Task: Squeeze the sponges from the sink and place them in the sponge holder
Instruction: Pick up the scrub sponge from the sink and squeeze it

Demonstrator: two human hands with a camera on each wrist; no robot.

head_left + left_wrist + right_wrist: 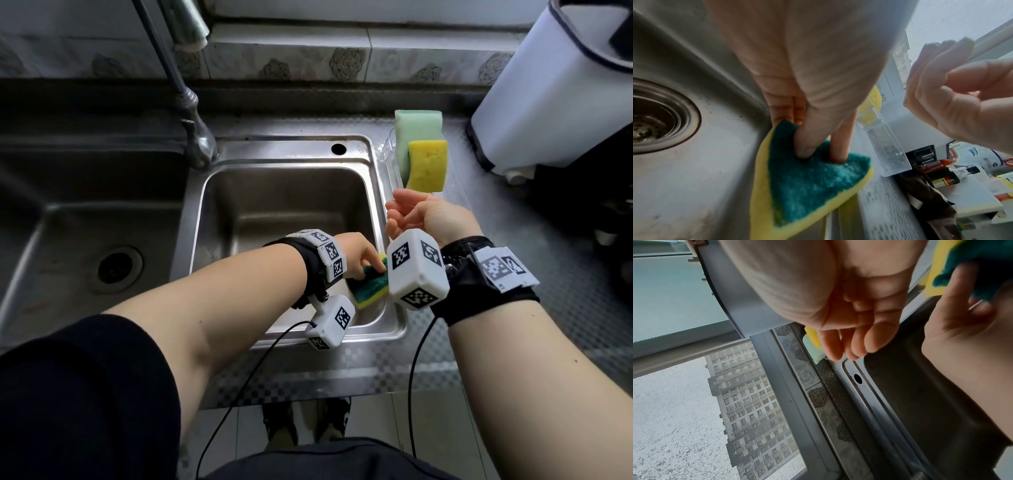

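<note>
My left hand [363, 255] grips a yellow sponge with a green scouring face [370, 284] over the near right corner of the small steel sink [284, 212]. In the left wrist view its fingers [807, 141] dig into the green face of that sponge [809, 183], which is bent. My right hand [421, 214] hovers just above the sink's right rim, fingers loosely curled and holding nothing. Behind it a clear sponge holder [390, 150] on the counter holds a pale green sponge [416, 125] and a yellow sponge [428, 164], both upright.
A tap [191, 113] rises at the sink's back left corner. A larger basin with a drain [116, 267] lies to the left. A white appliance [548, 96] stands at the back right. The small sink's drain [655, 116] shows in the left wrist view.
</note>
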